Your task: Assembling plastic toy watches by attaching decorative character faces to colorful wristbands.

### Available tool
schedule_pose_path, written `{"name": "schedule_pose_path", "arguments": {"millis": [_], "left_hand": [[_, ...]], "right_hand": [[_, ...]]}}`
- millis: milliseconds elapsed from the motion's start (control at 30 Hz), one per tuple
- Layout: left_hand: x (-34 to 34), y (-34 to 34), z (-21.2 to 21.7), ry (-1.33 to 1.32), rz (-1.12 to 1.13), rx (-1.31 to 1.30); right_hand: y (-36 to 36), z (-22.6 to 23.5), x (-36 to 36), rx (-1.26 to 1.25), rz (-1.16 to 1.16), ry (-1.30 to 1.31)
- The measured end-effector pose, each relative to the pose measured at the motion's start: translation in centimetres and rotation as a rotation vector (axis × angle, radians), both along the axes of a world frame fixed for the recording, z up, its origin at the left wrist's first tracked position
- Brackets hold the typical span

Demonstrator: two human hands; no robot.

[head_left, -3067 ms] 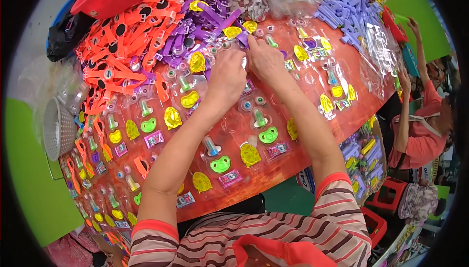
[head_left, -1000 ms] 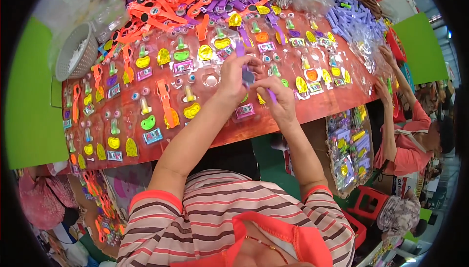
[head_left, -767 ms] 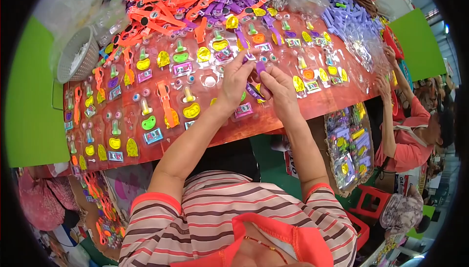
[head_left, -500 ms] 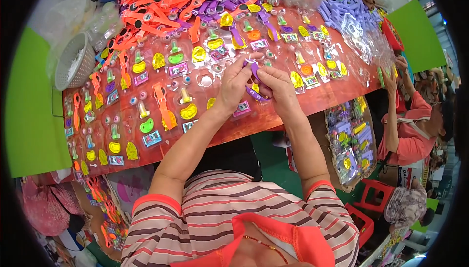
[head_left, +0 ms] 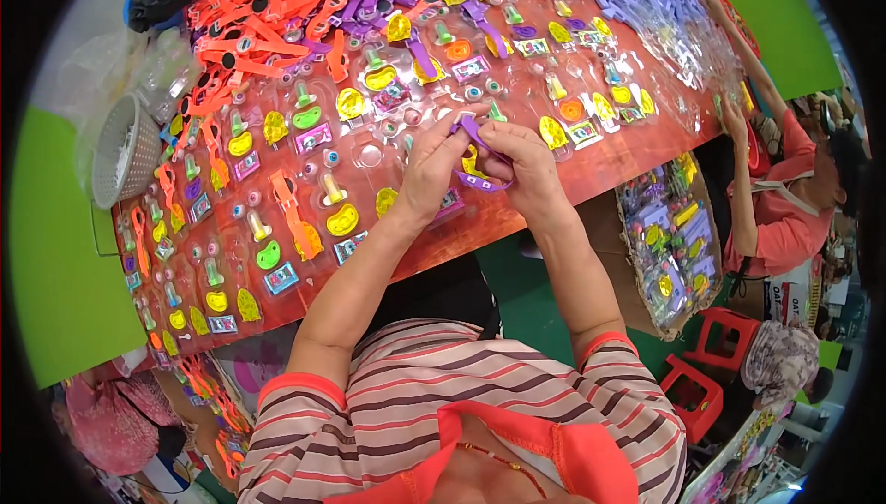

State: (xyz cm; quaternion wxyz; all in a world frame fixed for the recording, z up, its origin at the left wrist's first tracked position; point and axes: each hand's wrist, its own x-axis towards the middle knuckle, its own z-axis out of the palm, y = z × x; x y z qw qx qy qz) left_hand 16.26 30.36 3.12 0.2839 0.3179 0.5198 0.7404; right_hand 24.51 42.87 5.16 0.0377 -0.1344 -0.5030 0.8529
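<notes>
from where i stand, the left hand [head_left: 432, 170] and right hand [head_left: 528, 164] both pinch the purple strap [head_left: 484, 185], looped above the bench [head_left: 494, 225] toward its near edge; a slackened grip could let it slip, perhaps nudging the yellow pacifier [head_left: 342, 220].

On my remote feed I see the left hand [head_left: 432, 172] and right hand [head_left: 524, 164] pinching a curled purple strap [head_left: 476, 138] at the frame's centre, over a red worktop [head_left: 484, 222], with orange straps [head_left: 268, 10] heaped at upper left and a white basket [head_left: 132, 151] at far left.
</notes>
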Motion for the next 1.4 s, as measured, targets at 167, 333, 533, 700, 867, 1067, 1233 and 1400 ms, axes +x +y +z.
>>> {"name": "schedule_pose_path", "arguments": {"millis": [167, 333, 533, 700, 867, 1067, 1233, 1400], "left_hand": [[0.0, 0.6, -0.8, 0.209, 0.097, -0.014], [0.1, 0.8, -1.4, 0.295, 0.149, -0.014], [1.6, 1.8, -1.5, 0.294, 0.235, -0.109], [1.5, 2.8, -1.3, 0.426, 0.221, -0.128], [1.5, 3.7, -0.9, 0.501, 0.199, -0.199], [1.5, 6.2, -0.1, -0.176, 0.093, -0.081], [-2.6, 7.7, -1.2, -1.086, 0.009, 0.402], [-2.6, 11.3, -0.5, -0.915, -0.190, 0.459]], "right_hand": [[-0.5, -0.3, -0.1, -0.014, -0.098, -0.001], [-1.3, 0.0, 0.1, -0.023, -0.153, -0.042], [-2.0, -1.3, -0.6, -0.062, -0.342, 0.067], [-2.6, -2.4, -1.5, 0.264, -0.738, 0.160], [-1.1, -2.5, -2.2, 0.877, -0.734, 0.137], [0.6, -2.6, -2.6, 0.137, -0.920, 0.241], [5.5, 0.2, -2.6, -0.410, -0.867, 0.406], [6.6, -0.4, -4.1, -0.149, -0.836, 0.554]]}}
